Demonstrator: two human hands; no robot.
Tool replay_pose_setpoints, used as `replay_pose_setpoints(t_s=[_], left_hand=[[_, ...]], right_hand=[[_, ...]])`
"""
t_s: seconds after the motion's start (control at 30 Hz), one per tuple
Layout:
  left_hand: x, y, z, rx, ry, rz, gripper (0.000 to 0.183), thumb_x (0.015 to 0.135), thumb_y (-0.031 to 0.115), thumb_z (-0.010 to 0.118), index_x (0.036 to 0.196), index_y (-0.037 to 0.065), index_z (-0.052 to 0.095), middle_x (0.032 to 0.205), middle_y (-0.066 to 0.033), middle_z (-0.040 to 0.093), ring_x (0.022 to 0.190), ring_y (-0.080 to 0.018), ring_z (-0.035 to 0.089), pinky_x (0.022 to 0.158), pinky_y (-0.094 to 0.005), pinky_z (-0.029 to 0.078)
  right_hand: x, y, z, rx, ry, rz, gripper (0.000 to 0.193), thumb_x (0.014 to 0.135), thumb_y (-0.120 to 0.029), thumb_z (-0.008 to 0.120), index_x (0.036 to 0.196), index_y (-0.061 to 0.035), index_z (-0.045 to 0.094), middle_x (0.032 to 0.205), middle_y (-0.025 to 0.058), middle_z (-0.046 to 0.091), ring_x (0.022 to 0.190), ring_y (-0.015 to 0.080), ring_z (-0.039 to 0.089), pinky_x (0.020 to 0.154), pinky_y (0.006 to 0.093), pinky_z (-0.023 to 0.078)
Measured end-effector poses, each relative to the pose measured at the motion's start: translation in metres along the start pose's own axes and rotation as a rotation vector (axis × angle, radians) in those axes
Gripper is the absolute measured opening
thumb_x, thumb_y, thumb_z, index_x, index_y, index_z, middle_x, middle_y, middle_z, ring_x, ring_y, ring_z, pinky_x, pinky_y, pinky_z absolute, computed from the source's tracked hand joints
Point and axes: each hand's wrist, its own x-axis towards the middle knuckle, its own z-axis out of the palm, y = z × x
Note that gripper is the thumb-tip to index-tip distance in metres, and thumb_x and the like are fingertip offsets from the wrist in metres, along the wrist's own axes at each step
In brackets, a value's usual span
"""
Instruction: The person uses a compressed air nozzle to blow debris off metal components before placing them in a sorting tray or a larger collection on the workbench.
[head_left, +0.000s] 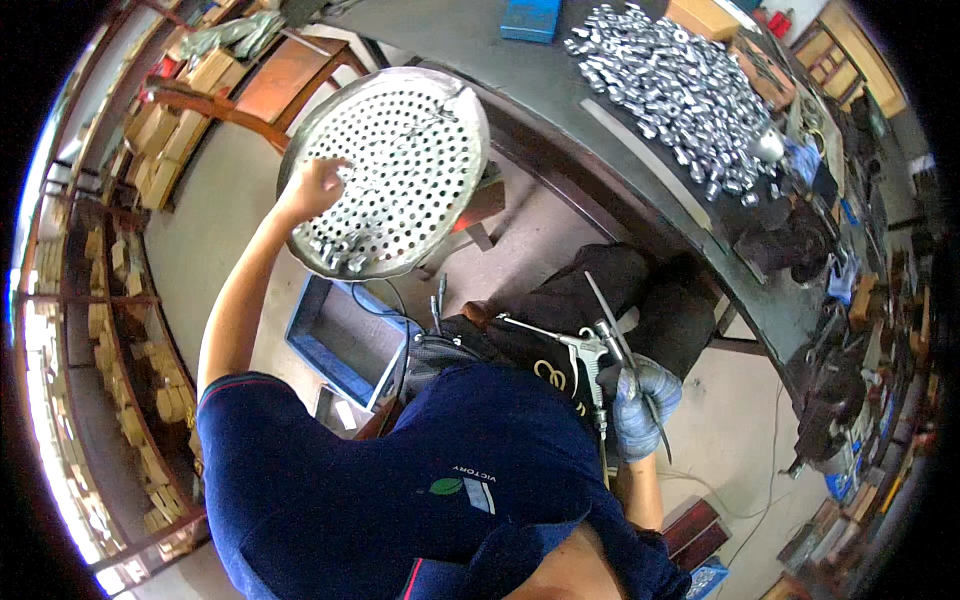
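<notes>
My bare left hand (pixel 318 187) is over a round metal tray (pixel 425 190) full of punched holes, its fingers curled in. Whatever it may hold is hidden. Small metal parts (pixel 345 250) lie in a cluster at the tray's near left, and several more sit near its far right rim. Low at the right, my right hand (pixel 645 400), in a grey-blue glove, is closed around a long, thin, tapered file-like tool (pixel 606 300). A small shiny metal piece (pixel 610 340) shows beside that tool, above the fingers. Right by this hand, an air blow gun (pixel 585 348) rests at my lap.
A dark workbench (pixel 540 90) runs along the far right, bearing a large heap of shiny metal fittings (pixel 670 90) and a blue bin (pixel 529 18). A blue crate (pixel 345 335) stands below the tray. Shelves of boxes (pixel 120 330) line the left, near a wooden stool (pixel 290 80).
</notes>
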Motion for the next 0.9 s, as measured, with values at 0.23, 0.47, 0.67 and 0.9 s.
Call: replay_pose_setpoints(t_s=[0.23,0.47,0.67,0.9], left_hand=[[-0.066,-0.018,0.007,0.16,-0.272,-0.207,0.036,0.063,0.02,0.069,0.098,0.013,0.067,0.085,-0.0105,0.066,0.084,-0.0254,0.064,0.076,-0.0356,0.049],[-0.067,-0.026,0.02,0.457,-0.242,0.044,0.029,0.057,0.01,0.066,0.085,0.017,0.069,0.078,-0.0079,0.063,0.08,-0.0268,0.061,0.072,-0.039,0.047],[-0.053,0.01,0.001,0.267,0.113,0.087,0.024,0.058,0.012,0.069,0.083,0.012,0.068,0.072,-0.0087,0.06,0.068,-0.0249,0.06,0.065,-0.036,0.047],[-0.039,0.163,0.021,-1.234,-0.345,0.135,0.026,0.075,0.003,0.059,0.1,-0.003,0.056,0.081,-0.0129,0.063,0.069,-0.0197,0.061,0.066,-0.0306,0.05]], right_hand=[[0.011,-0.011,0.006,0.051,-0.038,-0.002,0.04,0.085,-0.032,0.059,0.06,-0.0019,0.057,0.055,0.0089,0.057,0.051,0.0168,0.054,0.05,0.0284,0.043],[0.005,-0.005,0.006,0.077,-0.04,-0.011,0.038,0.084,-0.03,0.062,0.058,-0.0023,0.056,0.055,0.0083,0.057,0.051,0.0169,0.054,0.051,0.0288,0.043],[-0.002,0.005,0.002,-0.001,-0.02,-0.017,0.034,0.082,-0.028,0.063,0.06,-0.0023,0.059,0.056,0.0088,0.059,0.051,0.0162,0.055,0.05,0.0284,0.043],[0.015,-0.011,0.006,-0.164,-0.038,-0.176,0.026,0.072,-0.014,0.068,0.054,-0.0087,0.05,0.053,0.0091,0.052,0.047,0.0233,0.053,0.045,0.0302,0.04]])
